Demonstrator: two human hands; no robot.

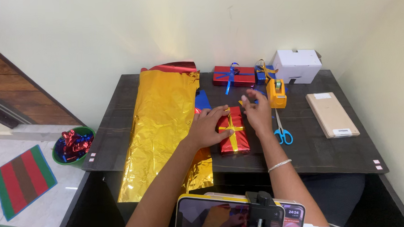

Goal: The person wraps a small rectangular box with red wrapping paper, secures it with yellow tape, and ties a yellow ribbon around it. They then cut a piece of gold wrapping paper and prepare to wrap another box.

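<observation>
A small red foil-wrapped box [234,139] crossed by a gold ribbon [232,128] lies near the middle of the dark table [331,151]. My left hand [208,126] rests on the box's left side, fingers spread across its top. My right hand [257,110] sits at the box's upper right, fingers pinching the gold ribbon end. A bracelet [279,165] circles my right wrist.
A gold foil sheet [159,124] hangs over the table's front left, with red foil [175,67] behind it. At the back lie a red gift [233,76], a blue gift [264,72] and a white box [296,65]. Yellow tape dispenser [277,93], blue scissors [282,132], flat brown box [332,114], green bin [73,145], phone [239,214].
</observation>
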